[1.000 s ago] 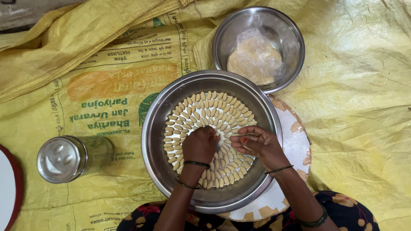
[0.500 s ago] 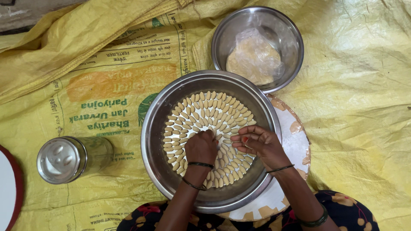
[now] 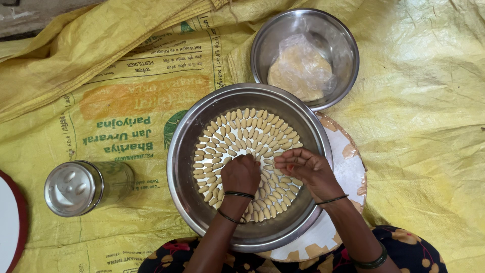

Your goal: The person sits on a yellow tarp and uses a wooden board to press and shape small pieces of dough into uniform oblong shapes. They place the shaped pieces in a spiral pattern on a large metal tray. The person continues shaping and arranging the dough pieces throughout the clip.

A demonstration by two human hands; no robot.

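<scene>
A wide steel bowl [image 3: 182, 167] lies in front of me, its flat bottom covered with rings of several small pale dough pieces [image 3: 252, 126]. My left hand [image 3: 241, 174] rests knuckles-up in the middle of the bowl, fingers curled down onto the pieces; what it pinches is hidden. My right hand [image 3: 305, 169] hovers just to its right over the pieces, fingers bent together, apparently pinching a small bit of dough. Both wrists wear thin dark bangles.
A smaller steel bowl [image 3: 343, 45] at the back right holds a dough lump under clear plastic [image 3: 299, 71]. A round white board [image 3: 348, 167] lies under the big bowl. A lidded glass jar [image 3: 83, 187] lies at left on yellow printed sacking [image 3: 116, 111]. A red-rimmed plate [image 3: 10, 222] sits at the left edge.
Both hands stay almost in place over the bowl's centre. The fingers shift slightly; the arrangement of pieces looks the same.
</scene>
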